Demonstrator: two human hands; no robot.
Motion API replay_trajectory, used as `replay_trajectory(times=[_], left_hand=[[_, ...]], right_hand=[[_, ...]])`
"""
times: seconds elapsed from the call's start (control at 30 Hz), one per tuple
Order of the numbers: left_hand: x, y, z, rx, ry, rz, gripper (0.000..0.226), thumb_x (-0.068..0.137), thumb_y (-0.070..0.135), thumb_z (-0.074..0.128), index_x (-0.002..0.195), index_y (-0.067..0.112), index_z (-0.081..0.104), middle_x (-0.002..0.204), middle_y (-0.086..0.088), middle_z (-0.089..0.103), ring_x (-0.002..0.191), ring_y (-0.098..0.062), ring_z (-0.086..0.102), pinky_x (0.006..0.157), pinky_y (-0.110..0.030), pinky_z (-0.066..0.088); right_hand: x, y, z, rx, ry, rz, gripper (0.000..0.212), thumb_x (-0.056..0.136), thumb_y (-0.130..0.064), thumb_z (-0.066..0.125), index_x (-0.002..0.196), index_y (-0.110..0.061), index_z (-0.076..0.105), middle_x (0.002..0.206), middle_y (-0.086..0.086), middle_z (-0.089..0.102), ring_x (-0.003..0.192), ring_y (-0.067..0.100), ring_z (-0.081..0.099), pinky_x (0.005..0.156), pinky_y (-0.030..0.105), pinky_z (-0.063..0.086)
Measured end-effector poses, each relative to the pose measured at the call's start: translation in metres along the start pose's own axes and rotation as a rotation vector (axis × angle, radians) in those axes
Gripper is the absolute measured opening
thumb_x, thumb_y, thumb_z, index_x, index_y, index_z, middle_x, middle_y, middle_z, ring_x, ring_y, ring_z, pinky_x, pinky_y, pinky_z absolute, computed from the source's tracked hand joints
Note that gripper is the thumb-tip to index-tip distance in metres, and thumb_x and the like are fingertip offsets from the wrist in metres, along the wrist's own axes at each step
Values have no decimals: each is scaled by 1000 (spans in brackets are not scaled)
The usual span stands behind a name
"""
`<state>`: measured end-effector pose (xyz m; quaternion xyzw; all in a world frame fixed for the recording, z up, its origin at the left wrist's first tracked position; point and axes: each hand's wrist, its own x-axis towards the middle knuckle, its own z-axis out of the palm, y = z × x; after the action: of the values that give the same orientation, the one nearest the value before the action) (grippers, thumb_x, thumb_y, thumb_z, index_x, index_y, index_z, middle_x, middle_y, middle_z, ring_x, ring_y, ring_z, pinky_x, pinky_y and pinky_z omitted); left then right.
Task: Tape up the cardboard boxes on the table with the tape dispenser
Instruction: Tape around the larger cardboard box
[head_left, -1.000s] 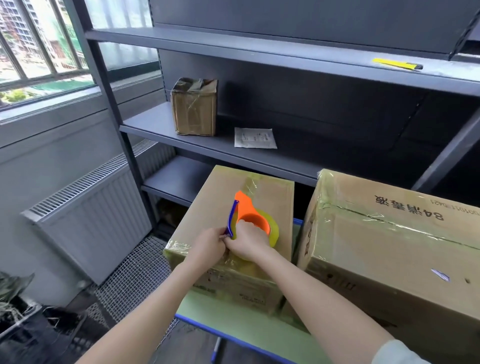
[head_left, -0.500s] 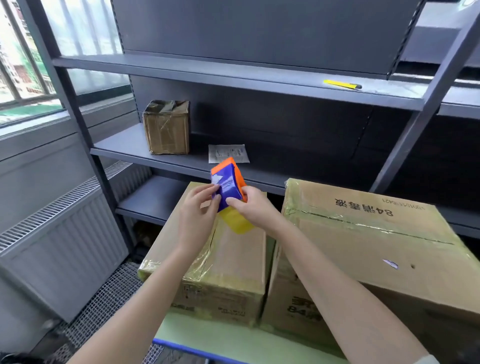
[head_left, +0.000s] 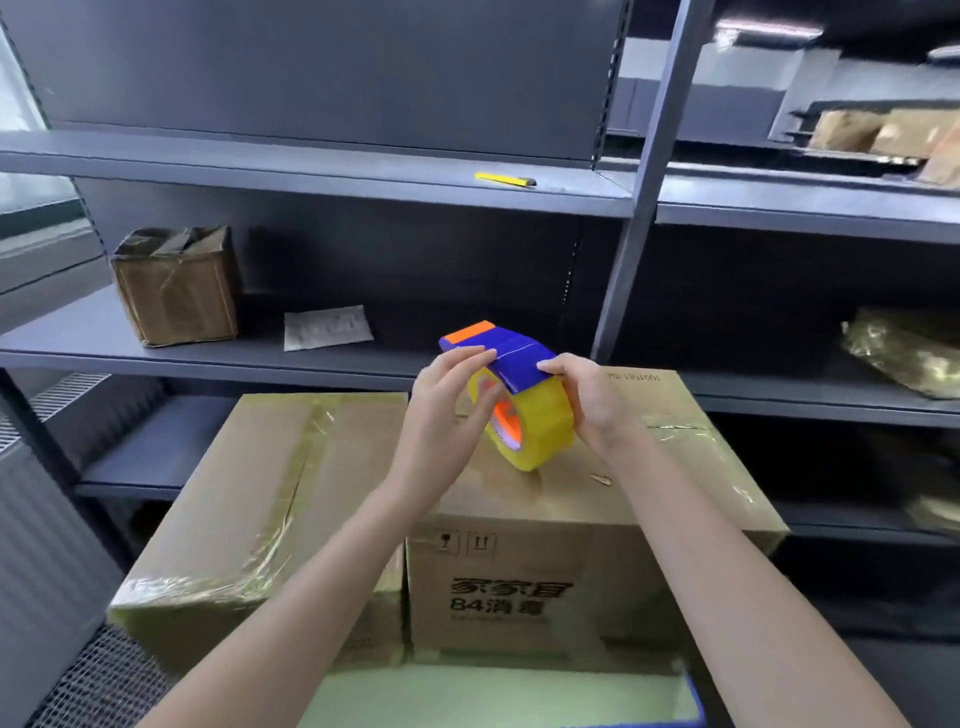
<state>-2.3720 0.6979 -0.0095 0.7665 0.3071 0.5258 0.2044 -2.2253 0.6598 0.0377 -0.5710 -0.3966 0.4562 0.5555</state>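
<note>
On the far left, up on the grey metal shelf (head_left: 156, 353), sits a small brown cardboard box (head_left: 176, 286) with crinkly tape on it. A flat white paper packet (head_left: 327, 327) lies near it. Lower down, on the pale green table (head_left: 493, 696), stands a wide brown cardboard box (head_left: 260, 493) with shiny yellow tape across its top and round its front edge. Next comes the left hand (head_left: 447, 410). Its fingertips and thumb pinch the blue and orange plastic tape dispenser (head_left: 519, 395), which carries a fat roll of yellow tape. The tape dispenser is up in the air between both hands, just above the second box. The right hand (head_left: 597, 400) grips the other side, with its thumb on the blue cover and its fingers curled round the back. Under it stands a taller brown cardboard box (head_left: 649, 493) with black print on its front, right beside the wide one. It has some thin tape on top. I think the step now is getting the tape ready by finding its loose end. I cannot see any tape going from the roll to a box. Next, the hands need to pull the sticky end out, press it down on the taller box, and roll along in a straight line.
</note>
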Motion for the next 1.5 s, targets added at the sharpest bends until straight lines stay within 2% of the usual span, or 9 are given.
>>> replay_trajectory(times=[0.23,0.3,0.5,0.63,0.73,0.9,1.07,1.23,1.5], left_hand=[[6,23,41,231,-17,173,33,89,27,48,112,13,67,111,-3,61,103,-18,46,93,-19,30],[12,23,43,286,16,184,29,88,25,49,106,15,69,106,-2,63,102,-19,47,92,-17,28],[5,30,37,197,-32,86,38,81,6,47,111,15,68,110,1,62,105,-11,48,94,-14,31],[1,42,29,74,-76,18,38,80,9,43,109,15,67,109,7,66,104,-2,52,92,-11,38],[4,45,20,-94,-108,-105,36,82,4,41,103,14,69,102,9,68,100,-3,58,87,-17,44],[14,28,9,-102,344,-484,31,91,-2,38,107,10,62,100,2,63,92,-8,58,78,-16,44],[22,5,9,-559,40,-1120,38,99,31,40,108,0,60,98,-11,68,81,-21,66,71,-27,53],[29,9,13,-731,16,-1112,41,93,37,54,108,0,62,90,-11,73,71,-18,70,58,-24,55],[37,16,-1,-578,-101,-1125,34,89,37,62,93,3,63,86,-13,69,60,-15,66,47,-20,52]], right_hand=[[-2,6,-43,178,39,82,42,57,-30,55,93,-11,48,82,15,49,71,24,46,70,35,40],[0,2,-49,66,13,82,18,71,-27,50,74,-9,49,68,7,54,65,19,47,66,32,39],[3,-38,-42,-951,-179,3,27,81,-34,60,93,-13,50,84,2,52,76,16,49,64,26,39],[-4,-44,-22,-1564,-18,-134,35,81,-38,65,89,-14,42,86,1,49,92,25,48,83,37,38],[3,-31,-10,-1551,43,-154,45,84,-29,66,115,-10,39,109,8,53,105,30,54,74,35,38],[10,-25,-20,-1568,-18,-246,51,84,-24,66,124,-12,37,117,10,52,105,27,54,71,33,37],[14,-25,-46,-1471,-153,-321,54,81,-18,67,125,-19,37,109,3,51,90,18,47,67,31,42],[16,-24,-57,-1382,-206,-330,59,80,-14,69,129,-21,37,119,4,51,98,17,49,72,30,48],[8,-17,-48,-1447,-109,-463,59,80,-22,72,131,-18,41,125,6,51,116,22,47,89,36,50]])
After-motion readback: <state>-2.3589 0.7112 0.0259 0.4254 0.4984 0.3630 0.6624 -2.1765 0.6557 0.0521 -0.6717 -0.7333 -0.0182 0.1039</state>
